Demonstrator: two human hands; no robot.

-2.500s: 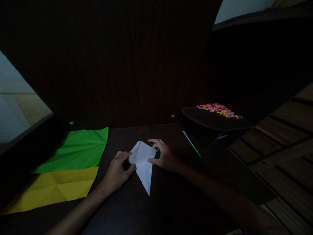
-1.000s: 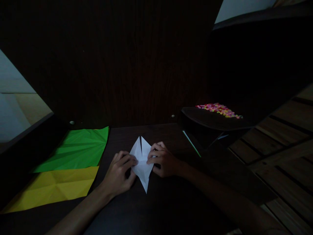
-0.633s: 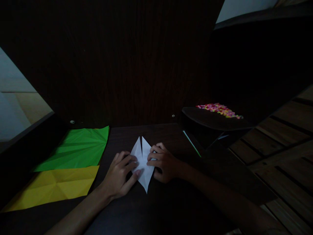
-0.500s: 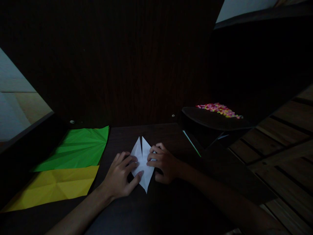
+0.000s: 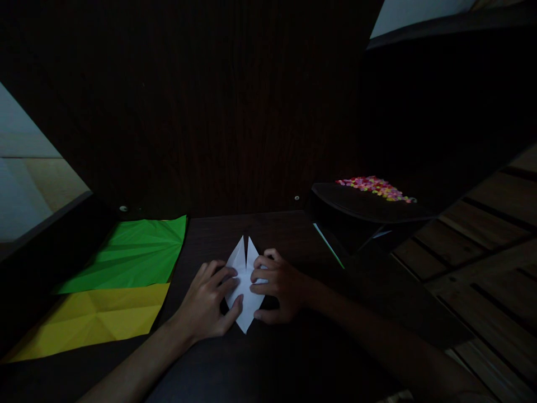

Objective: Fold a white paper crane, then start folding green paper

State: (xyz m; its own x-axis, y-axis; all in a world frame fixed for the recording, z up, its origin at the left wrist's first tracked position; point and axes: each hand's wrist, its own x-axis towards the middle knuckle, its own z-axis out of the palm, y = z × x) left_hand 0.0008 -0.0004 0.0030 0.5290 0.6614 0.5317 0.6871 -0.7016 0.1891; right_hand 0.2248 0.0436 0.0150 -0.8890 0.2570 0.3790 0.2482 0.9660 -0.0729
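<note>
A white origami paper (image 5: 247, 299), folded into a diamond with two points parted by a slit at the far end, lies on the dark tabletop (image 5: 210, 369). Its left edge is under my left hand (image 5: 212, 299), whose bent fingertips press on it while the thumb rests lower down. From the other side my right hand (image 5: 279, 285) holds the right edge with curled fingers, its thumb close to the lower right edge. The paper's side corners are partly hidden beneath the fingers.
To the left lie a creased green sheet (image 5: 134, 252) and a creased yellow sheet (image 5: 100, 316). A thin white-and-green strip (image 5: 329, 246) is on the right. Small pink, red and yellow pieces (image 5: 377, 187) cover part of a curved dark shelf (image 5: 348, 198). A dark panel (image 5: 235, 112) rises behind.
The folded paper has turned slightly, its near point shifting left and its split far points shifting right. My right thumb has moved left toward its lower edge. The left hand has barely moved.
</note>
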